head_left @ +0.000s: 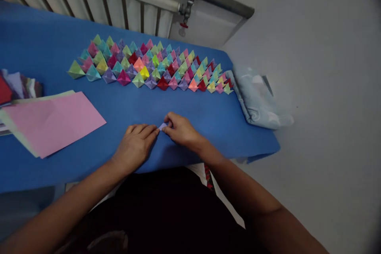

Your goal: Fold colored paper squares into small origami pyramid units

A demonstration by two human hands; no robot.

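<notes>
A small folded piece of lilac paper (162,126) lies low over the blue tabletop, mostly covered by my fingers. On its left side, my left hand (137,143) rests palm down, with its fingers close together and the fingertips pressing the paper's edge. My right hand (181,130) pinches the other side between thumb and curled fingers. Beyond both hands stand rows of small pointed folded-paper pieces (138,64) in green, pink, purple, red, blue and yellow.
Pink paper sheets (59,121) over pale green ones lie at the left, beside a pile of coloured paper (18,85). A folded grey-blue cloth (256,97) sits at the right end of the blue table (119,105). Behind are a radiator (110,6) and a pipe (226,2).
</notes>
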